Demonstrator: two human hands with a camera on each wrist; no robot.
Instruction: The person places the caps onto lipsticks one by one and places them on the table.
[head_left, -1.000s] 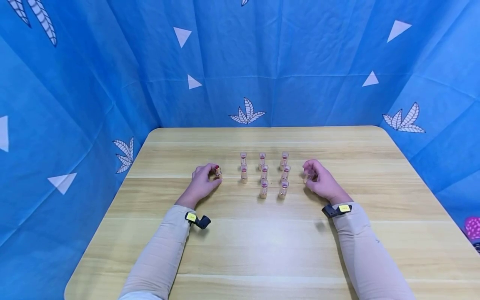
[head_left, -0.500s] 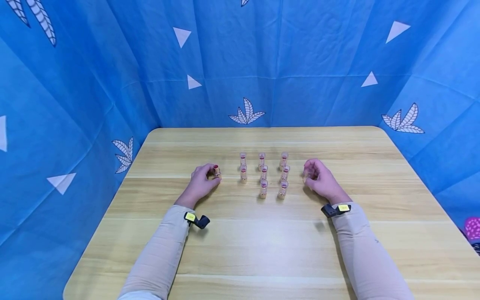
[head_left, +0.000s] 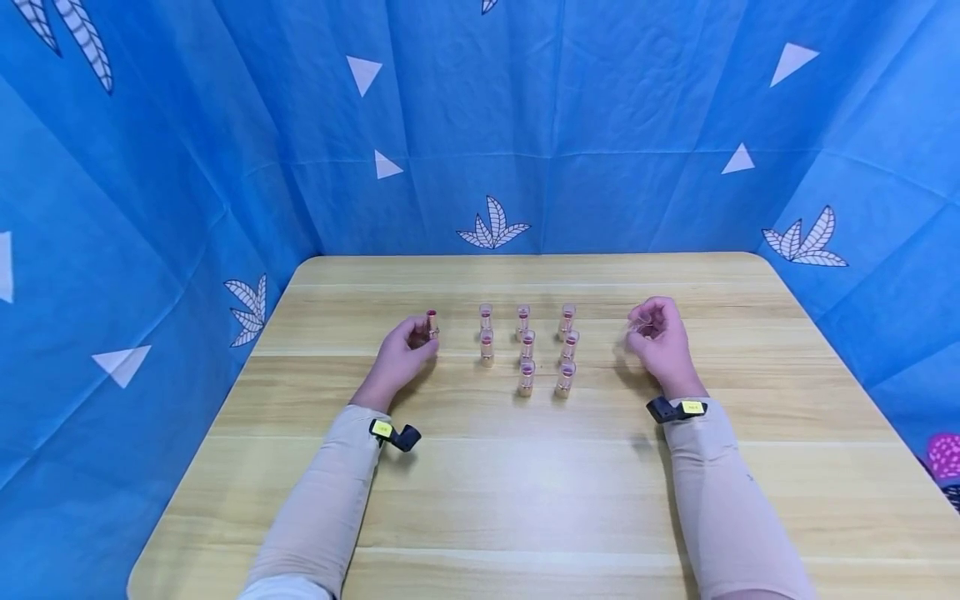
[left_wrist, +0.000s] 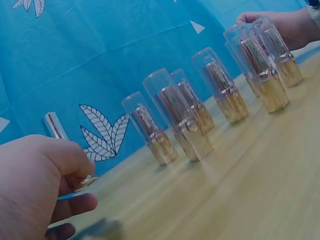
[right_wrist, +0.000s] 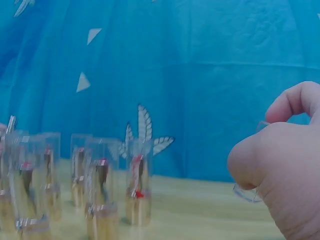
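Between the thumb and fingers of my left hand (head_left: 402, 354) is an uncapped lipstick (head_left: 432, 323), upright, its red tip on top and gold base pinched low. In the left wrist view its silvery tube (left_wrist: 54, 126) shows above the thumb. My right hand (head_left: 666, 343) pinches a clear cap (right_wrist: 247, 194), mostly hidden behind the thumb and fingers in the right wrist view. Several capped lipsticks (head_left: 527, 380) stand upright in rows between the two hands, each with a gold base and a transparent cover.
Everything stands on a light wooden table (head_left: 480, 492). A blue curtain (head_left: 465, 108) with leaf and triangle prints hangs behind the far edge and along both sides. Black wrist cameras (head_left: 405, 438) sit on both sleeves.
My right hand has drawn right and away with the clear cap. My left hand has raised the uncapped lipstick slightly and moved it farther back. The standing lipsticks stay put.
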